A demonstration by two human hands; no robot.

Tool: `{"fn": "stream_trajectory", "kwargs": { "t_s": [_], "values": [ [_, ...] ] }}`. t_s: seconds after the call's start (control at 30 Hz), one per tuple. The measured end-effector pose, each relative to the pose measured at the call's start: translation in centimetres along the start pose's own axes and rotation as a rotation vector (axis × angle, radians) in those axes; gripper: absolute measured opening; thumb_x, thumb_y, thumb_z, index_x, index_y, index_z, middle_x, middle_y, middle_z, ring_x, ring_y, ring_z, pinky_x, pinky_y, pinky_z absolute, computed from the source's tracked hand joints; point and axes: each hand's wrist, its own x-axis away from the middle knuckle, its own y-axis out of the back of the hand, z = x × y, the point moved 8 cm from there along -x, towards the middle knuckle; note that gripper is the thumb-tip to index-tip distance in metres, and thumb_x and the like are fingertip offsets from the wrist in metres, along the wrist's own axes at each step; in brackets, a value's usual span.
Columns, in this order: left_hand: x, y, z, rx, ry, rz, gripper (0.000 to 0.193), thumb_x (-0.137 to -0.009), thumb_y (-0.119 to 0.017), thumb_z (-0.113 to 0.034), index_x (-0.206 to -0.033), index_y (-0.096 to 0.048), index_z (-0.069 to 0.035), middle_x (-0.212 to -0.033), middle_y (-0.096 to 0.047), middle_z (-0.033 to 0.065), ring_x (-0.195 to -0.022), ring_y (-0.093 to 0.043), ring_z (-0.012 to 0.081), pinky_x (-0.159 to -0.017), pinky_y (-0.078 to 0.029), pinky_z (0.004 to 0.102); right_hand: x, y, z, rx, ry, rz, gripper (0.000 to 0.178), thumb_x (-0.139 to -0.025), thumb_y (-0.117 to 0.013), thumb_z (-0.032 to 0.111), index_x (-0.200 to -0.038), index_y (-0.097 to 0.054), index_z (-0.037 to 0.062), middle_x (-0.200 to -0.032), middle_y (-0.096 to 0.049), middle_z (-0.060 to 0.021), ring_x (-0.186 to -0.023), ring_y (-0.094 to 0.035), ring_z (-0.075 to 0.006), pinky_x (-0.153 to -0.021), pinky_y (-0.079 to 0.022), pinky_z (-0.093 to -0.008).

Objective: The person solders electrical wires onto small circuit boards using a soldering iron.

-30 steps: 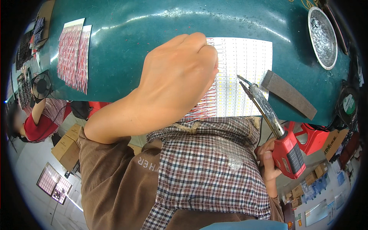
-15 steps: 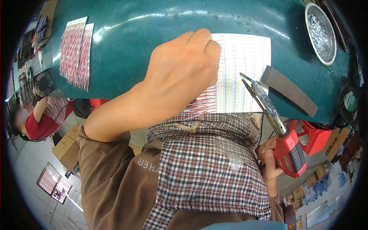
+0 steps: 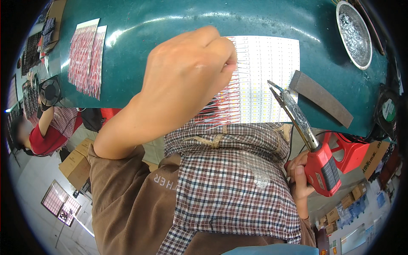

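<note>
My left hand (image 3: pixel 189 68) is closed in a pinch over the left edge of a white LED circuit board (image 3: pixel 272 55). Whatever its fingertips hold is hidden behind the fingers. Red, white and dark thin wires (image 3: pixel 223 108) stick out along that edge, beneath and beside the hand. Down at the right, my right hand (image 3: pixel 299 180) grips the red handle of a soldering gun (image 3: pixel 325 170). The gun's two dark prongs (image 3: pixel 272 87) reach over the board's right part, apart from my left hand.
A grey-brown bar (image 3: pixel 321 97) lies against the board's right side. A metal bowl (image 3: pixel 355 36) with silvery residue stands at the far right, a small fan (image 3: pixel 387 111) below it. Wired boards (image 3: pixel 87 59) lie on the green table's left. Another person (image 3: pixel 44 136) sits at left.
My left hand has shifted left and turned a little, uncovering more of the board's left edge and its wires. The right hand and soldering gun have hardly moved.
</note>
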Motion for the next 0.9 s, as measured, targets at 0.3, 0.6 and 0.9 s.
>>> {"fn": "stream_trajectory", "kwargs": {
  "t_s": [0.3,0.6,0.9],
  "values": [
    [-0.1,-1.9,-0.5,-0.077,-0.026,0.029,0.01,-0.07,-0.068,-0.005,-0.073,-0.058,-0.004,-0.072,-0.054,0.0053,-0.064,-0.058,0.0214,-0.054,-0.045,0.0308,-0.1,-0.2,0.3,0.038,0.015,0.01,0.009,-0.083,-0.053,0.005,-0.084,-0.046,-0.0011,-0.073,-0.046,-0.0091,-0.048,-0.039,-0.0099,-0.043,-0.034,-0.0222],
    [-0.8,-2.4,0.0,-0.079,-0.029,0.171,0.011,-0.071,-0.065,-0.005,-0.075,-0.055,-0.003,-0.072,-0.054,0.0078,-0.064,-0.058,0.0251,-0.055,-0.045,0.0335,-0.2,-0.1,-0.1,0.019,0.017,0.013,0.011,-0.083,-0.054,0.007,-0.084,-0.046,-0.0012,-0.073,-0.046,-0.0087,-0.046,-0.037,-0.0089,-0.041,-0.031,-0.0218],
    [-1.2,-2.5,-0.5,-0.109,-0.092,0.162,0.013,-0.069,-0.065,-0.006,-0.074,-0.053,-0.004,-0.072,-0.053,0.0093,-0.063,-0.057,0.0281,-0.055,-0.045,0.0367,-0.4,-0.4,-0.1,-0.019,0.038,0.033,0.012,-0.084,-0.054,0.007,-0.084,-0.046,-0.0018,-0.073,-0.045,-0.0084,-0.045,-0.036,-0.0089,-0.041,-0.031,-0.0221]
  ]
}}
